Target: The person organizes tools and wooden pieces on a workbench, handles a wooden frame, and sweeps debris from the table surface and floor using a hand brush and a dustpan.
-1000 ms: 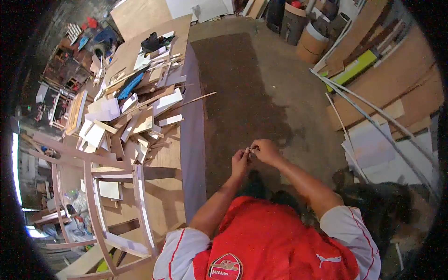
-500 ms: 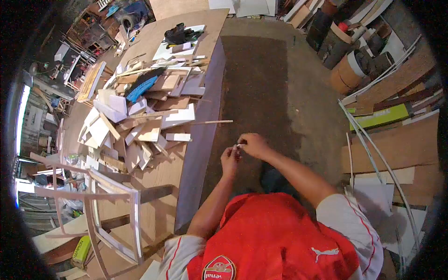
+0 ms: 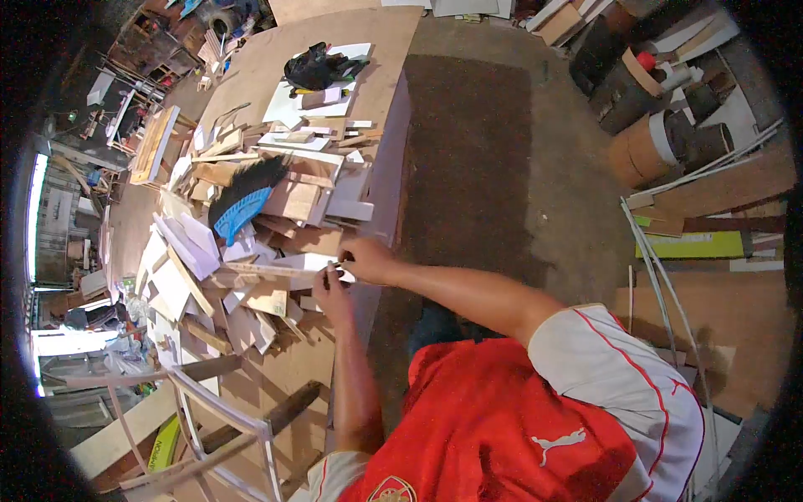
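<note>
Over the right-hand edge of the scrap-wood pile, the left hand and right hand meet, fingertips pinching a tiny piece between them; mostly covered, its shape and colour are too small to tell.

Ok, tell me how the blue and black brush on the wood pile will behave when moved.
The brush is probably light, its blue base looking like plastic. Its black bristles, thin and splayed, would likely flex. Resting on jumbled wood scraps, it may tip or slide if pushed.
</note>
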The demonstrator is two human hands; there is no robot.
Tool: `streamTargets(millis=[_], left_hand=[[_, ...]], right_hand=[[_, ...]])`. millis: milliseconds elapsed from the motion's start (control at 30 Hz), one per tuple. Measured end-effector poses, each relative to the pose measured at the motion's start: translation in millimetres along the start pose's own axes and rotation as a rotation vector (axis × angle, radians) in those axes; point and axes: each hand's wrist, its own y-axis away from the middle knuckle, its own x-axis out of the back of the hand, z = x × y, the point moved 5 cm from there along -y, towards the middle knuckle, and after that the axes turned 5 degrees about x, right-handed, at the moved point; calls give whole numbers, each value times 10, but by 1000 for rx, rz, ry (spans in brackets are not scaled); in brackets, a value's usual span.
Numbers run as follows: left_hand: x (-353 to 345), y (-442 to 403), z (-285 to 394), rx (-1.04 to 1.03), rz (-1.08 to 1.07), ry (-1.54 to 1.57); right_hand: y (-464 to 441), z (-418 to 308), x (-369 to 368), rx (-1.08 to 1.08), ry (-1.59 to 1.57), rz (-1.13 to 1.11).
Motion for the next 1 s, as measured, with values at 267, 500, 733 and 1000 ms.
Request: streamTargets(millis=[267,500,733,1000], left_hand=[[327,-1266,157,-141,482,-111],[-1462,-1162,737,-362,82,-47],[-3805,-1479,-147,-3,-97,-39],[-5202,-2053,-2280,398,-237,-687]], right_hand=[[-1139,-39,23,82,-65,-40],[-1210,1407,688,-545,-698,-174],[-1663,3537,1810,-18,30,-379],[-2229,5641,2497,-116,767,-754]])
